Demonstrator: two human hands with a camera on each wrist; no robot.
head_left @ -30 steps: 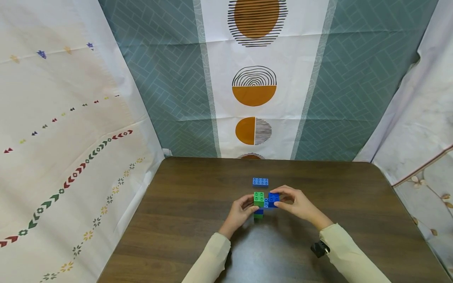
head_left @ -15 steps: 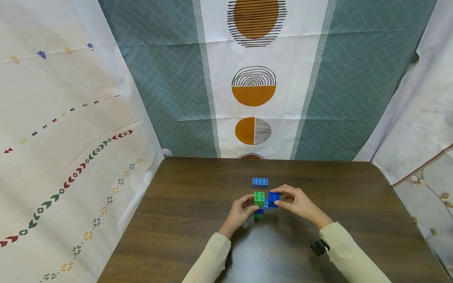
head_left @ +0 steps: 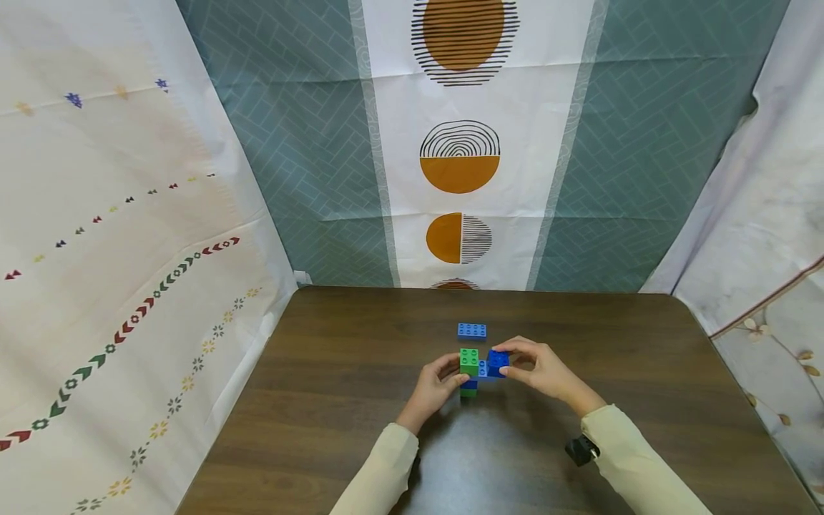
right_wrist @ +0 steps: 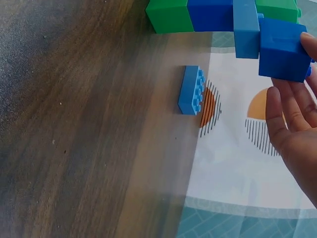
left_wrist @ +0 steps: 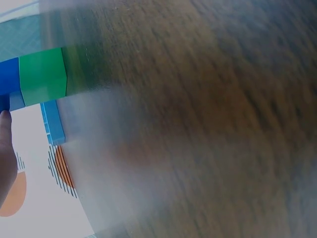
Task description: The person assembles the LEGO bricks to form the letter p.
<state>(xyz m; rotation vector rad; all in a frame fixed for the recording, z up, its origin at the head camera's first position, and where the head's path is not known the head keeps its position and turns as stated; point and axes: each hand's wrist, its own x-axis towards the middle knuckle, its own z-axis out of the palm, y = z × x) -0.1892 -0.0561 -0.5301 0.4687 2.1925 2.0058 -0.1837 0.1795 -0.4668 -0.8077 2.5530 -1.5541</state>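
Note:
A small stack of toy building bricks stands on the table in front of me. From the bottom it shows a green brick [right_wrist: 171, 16], a dark blue brick [right_wrist: 210, 15], a light blue brick [right_wrist: 246, 30] jutting to the right, and an upper green brick [head_left: 468, 362]. My left hand [head_left: 430, 393] grips the stack from the left, thumb at the front of the upper green brick. Between thumb and fingers, my right hand [head_left: 546, 373] pinches another dark blue brick [right_wrist: 283, 47], right at the studs of the light blue brick's jutting end.
Behind the stack, a loose light blue brick [head_left: 472, 330] lies on the brown wooden table [head_left: 309, 400]. Patterned cloths hang along the back and both sides. A black device [head_left: 582, 450] is worn at the right wrist.

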